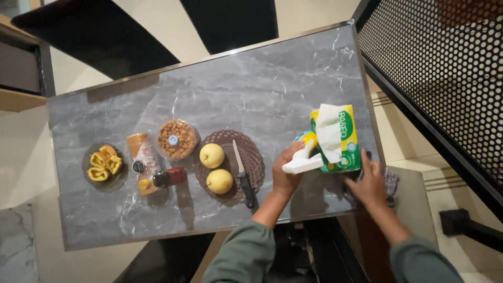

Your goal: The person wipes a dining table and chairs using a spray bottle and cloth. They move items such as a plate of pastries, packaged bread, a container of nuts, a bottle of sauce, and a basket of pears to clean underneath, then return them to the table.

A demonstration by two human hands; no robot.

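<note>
1. the left hand (285,175) is curled around a white spray bottle (303,160), gripping it by the neck and trigger, with the nozzle end pointing away from the tissue pack (343,141)
2. the bottle lies tilted in that grip, touching the near left edge of the tissue pack, its blue and yellow body tucked against the green and yellow wrapper
3. the right hand (371,183) lies flat, fingers spread, just off the near right corner of the tissue pack, pressing on a dark checked cloth (389,182) at the table (251,89) edge; it grips nothing that i can see
4. to my eye the step in hand is taking up the bottle while the other hand steadies the cloth; the next move would call for a firm wrist and the nozzle turned where it is wanted, well off the food
5. a white tissue sticks out of the top of the pack
6. left of the tissue pack sits a woven brown mat (230,157) with two yellow pears (212,155) and a black-handled knife (243,175), its blade along the mat's right side
7. further left of the pack are a round tub of nuts (176,139), wrapped snack packets (146,162) and a dark plate of yellow pieces (105,163)
</note>
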